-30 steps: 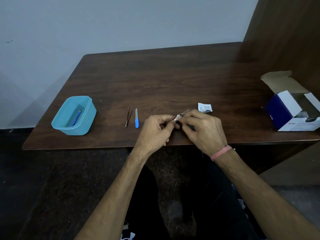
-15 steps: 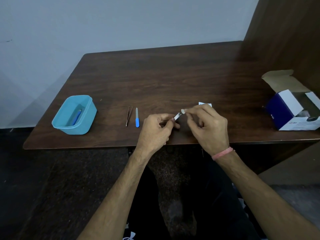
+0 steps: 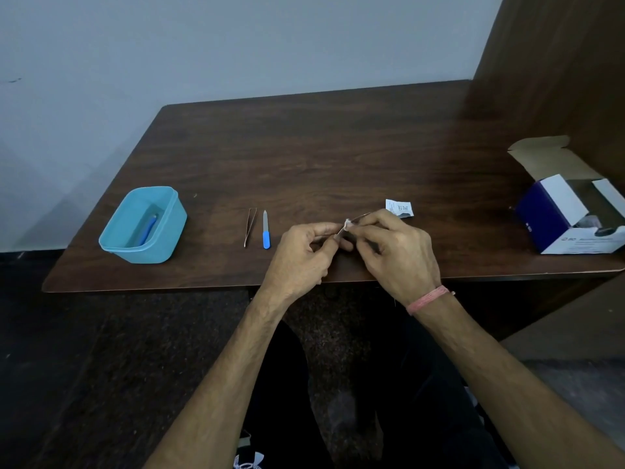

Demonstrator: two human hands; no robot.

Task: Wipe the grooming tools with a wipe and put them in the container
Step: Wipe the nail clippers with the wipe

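Left hand pinches thin metal grooming tool; right hand pinches small white wipe on it, above near edge of dark wooden table.

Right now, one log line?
phase: wiping | left hand: holds metal tool | right hand: pinches wipe | container: one blue tool

We record a dark brown, wood-grained table. The container is light blue, with a blue tool inside. The nail file is silver with a blue handle; the tweezers are metallic. The wipe is white, as is the printed sachet. The box is navy and white. The wristband is pink.
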